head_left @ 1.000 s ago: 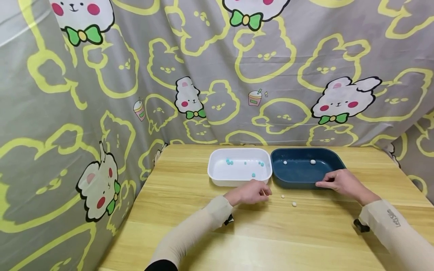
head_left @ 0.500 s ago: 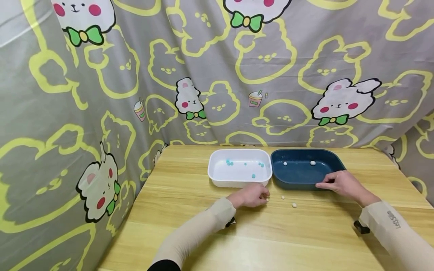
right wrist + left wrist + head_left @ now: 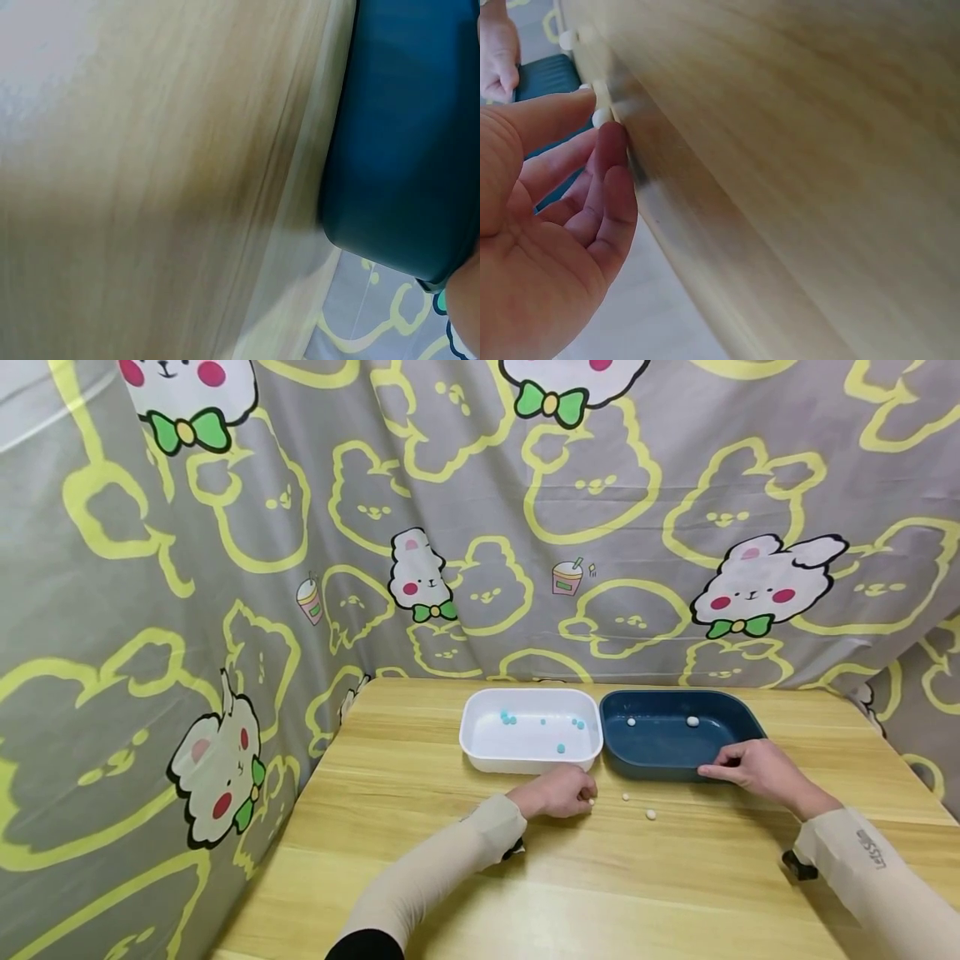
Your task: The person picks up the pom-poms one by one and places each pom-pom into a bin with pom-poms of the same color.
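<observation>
In the head view my left hand [image 3: 561, 791] is low over the table in front of the white tub [image 3: 472, 762]. Its thumb and index fingertips close around a small white ball [image 3: 601, 118], with the other fingers curled below. Two more white balls lie to its right on the wood, a smaller ball [image 3: 626, 797] and a larger ball [image 3: 650, 814]. My right hand [image 3: 765, 772] grips the near right rim of the dark blue tub [image 3: 660, 770], thumb outside and fingers over the edge. In the right wrist view the tub's side shows, with only a sliver of the hand.
The tubs stand side by side at the back of the wooden table [image 3: 585, 893]. Several turquoise balls [image 3: 561, 748] lie inside the white one, and two white balls [image 3: 692, 722] inside the blue one. A patterned grey curtain [image 3: 480, 527] hangs behind and at the left.
My left hand has shifted slightly down and right, and a white ball has come into sight at its fingertips. The right hand has stayed on the blue tub's rim.
</observation>
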`<state>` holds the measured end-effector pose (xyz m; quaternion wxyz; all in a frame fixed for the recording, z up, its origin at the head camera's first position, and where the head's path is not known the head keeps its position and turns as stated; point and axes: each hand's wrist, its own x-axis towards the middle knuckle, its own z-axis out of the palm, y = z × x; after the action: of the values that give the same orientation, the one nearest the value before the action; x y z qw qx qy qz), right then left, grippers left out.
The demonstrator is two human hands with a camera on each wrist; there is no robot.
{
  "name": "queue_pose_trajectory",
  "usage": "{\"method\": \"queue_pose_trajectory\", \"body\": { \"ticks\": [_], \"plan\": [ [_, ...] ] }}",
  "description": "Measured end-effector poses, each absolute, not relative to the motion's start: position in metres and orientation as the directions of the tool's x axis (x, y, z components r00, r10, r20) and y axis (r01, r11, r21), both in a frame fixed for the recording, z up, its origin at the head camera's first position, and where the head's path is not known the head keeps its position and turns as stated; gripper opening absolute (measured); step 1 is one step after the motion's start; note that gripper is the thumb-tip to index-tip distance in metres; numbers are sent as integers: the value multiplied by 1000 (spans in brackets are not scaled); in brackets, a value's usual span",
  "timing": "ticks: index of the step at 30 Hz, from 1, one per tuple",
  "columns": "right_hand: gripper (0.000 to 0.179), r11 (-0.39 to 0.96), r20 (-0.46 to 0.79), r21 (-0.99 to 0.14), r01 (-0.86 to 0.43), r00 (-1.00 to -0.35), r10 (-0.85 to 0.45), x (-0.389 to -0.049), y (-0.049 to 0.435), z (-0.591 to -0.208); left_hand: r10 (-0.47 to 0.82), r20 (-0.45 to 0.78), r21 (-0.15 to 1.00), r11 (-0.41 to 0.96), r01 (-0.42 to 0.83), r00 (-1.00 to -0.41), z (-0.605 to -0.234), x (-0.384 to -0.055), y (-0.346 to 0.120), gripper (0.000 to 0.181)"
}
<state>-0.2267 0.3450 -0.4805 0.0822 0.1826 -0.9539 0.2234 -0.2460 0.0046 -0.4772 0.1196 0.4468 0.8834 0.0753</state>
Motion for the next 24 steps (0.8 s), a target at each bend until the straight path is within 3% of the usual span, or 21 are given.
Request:
{"method": "queue_pose_trajectory", "body": {
  "ticks": [13,24],
  "plan": [
    [25,838,226,-405,-365,-928,-295,-227,345,-482,773,-155,256,632,731,-615,-481,-246,8,4],
    [22,821,237,-417,-391,-918,-318,-228,345,-479,778,-132,312,621,719,-615,-481,-249,10,5]
  ]
}}
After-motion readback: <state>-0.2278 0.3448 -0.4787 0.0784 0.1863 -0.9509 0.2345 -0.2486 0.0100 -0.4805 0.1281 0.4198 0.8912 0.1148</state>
